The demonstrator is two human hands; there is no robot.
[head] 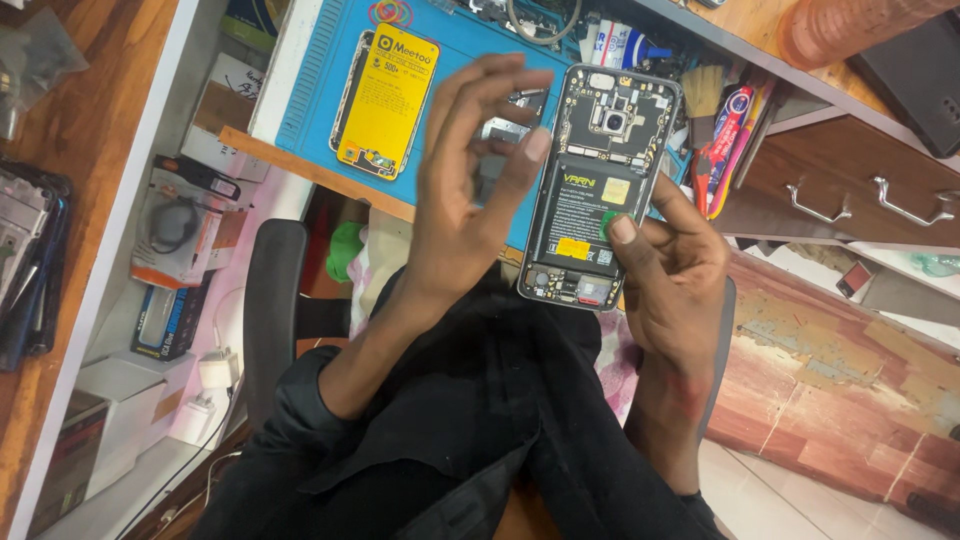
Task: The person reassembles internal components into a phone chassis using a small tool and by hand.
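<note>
An opened phone with its back cover removed is held up over the near edge of the worktop, its black battery and camera module exposed. It is gripped along its right side by the right hand, whose thumb is pressed onto the battery beside a small green sticker, with the other fingers curled behind the frame. The left hand is held just left of the phone, fingers loosely bent and partly open; its thumb tip is touching the phone's left edge, and whether anything small is pinched in it cannot be told. On the blue mat farther back, a phone back with a yellow battery pack is laid to the left, with coloured rubber bands beyond it. A brush and pens are seen just right of the held phone. Boxes are stacked on the white shelf at the left, and drawers with metal handles are seen at the right. Black sleeves are seen in the near foreground.
</note>
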